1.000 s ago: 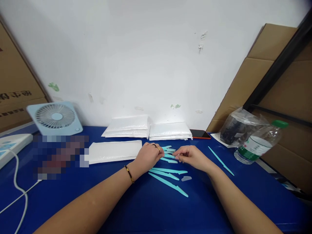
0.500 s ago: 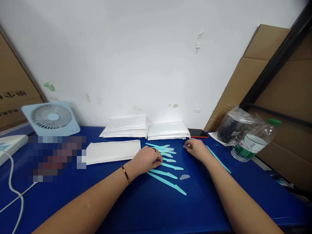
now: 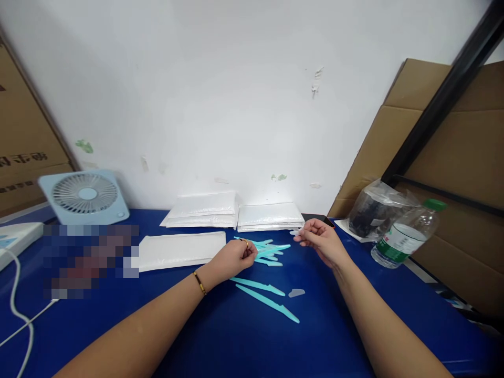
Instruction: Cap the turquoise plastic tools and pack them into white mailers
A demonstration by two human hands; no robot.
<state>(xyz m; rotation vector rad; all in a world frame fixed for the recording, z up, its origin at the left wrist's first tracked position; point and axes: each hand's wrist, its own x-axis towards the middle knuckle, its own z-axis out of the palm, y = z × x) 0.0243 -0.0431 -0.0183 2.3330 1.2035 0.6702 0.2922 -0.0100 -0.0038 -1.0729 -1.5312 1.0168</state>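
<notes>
My left hand (image 3: 233,258) is closed in a pinch on the handle end of a turquoise eyebrow razor (image 3: 277,249), its blade end pointing right. Between the thumb and fingers of my right hand (image 3: 323,240) is a small clear blade cover (image 3: 295,232), just beyond that razor's tip. Several more turquoise razors lie in an overlapping pile beneath and beside my left hand, which hides part of them. Nearer me, two separate razors lie slanted, one of them the front razor (image 3: 268,303). A loose clear cover (image 3: 296,293) rests to the right of them.
White padded mailers lie in stacks (image 3: 205,210) against the wall, with a single mailer (image 3: 181,250) left of my hand. A blue fan (image 3: 87,195) stands at left. At right are a water bottle (image 3: 407,236) and a bagged dark item (image 3: 368,212). A phone (image 3: 317,217) is partly hidden.
My left hand has lifted a razor and angled it toward my right hand. My right hand has turned and raised the clear cover. The view has tilted slightly.
</notes>
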